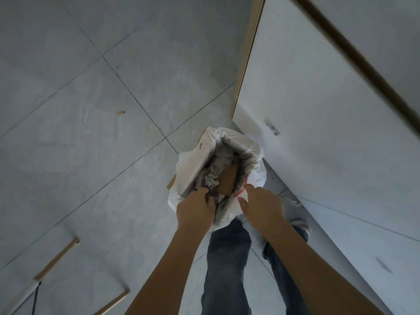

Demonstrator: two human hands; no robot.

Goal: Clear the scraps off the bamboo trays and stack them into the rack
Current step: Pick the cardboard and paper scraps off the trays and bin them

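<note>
Scraps (213, 181) are seen inside a white plastic bag (193, 164) on the floor: crumpled grey-white paper next to a flat brown cardboard piece (228, 180). No bamboo tray or rack is shown in the head view.

Bag mouth is held open, rim thin, wrinkled and folded outward. Left hand (195, 208) is placed at the near-left rim, fingers curled over the edge and pinched on the bag. Right hand (261, 205) is placed at the near-right rim, fingers bent down against the plastic; whether the plastic is actually pinched there cannot be told. Both forearms are bare and extended from the bottom of the frame.

Bag's far-right side is set just beside a white panel (318, 110), smooth and flat, with a light wood-coloured edge strip (246, 55) along its left side; touching or not cannot be told. A small metal fitting (272, 126) is fixed on the panel face. A dark diagonal bar (354, 53) is crossed over the top right corner, blurred.

Floor (91, 87) is made of large pale grey tiles, matte and marbled, with thin dark grout lines. Wide open floor is left to the left and beyond the bag. A small orange-brown speck (121, 112) lies well apart on the tiles. Pale wooden legs (56, 259) and a dark cord (36, 296) are seen at the lower left corner.

Dark jeans (227, 258) and a light shoe (300, 225) are seen below the bag, close to the panel.
</note>
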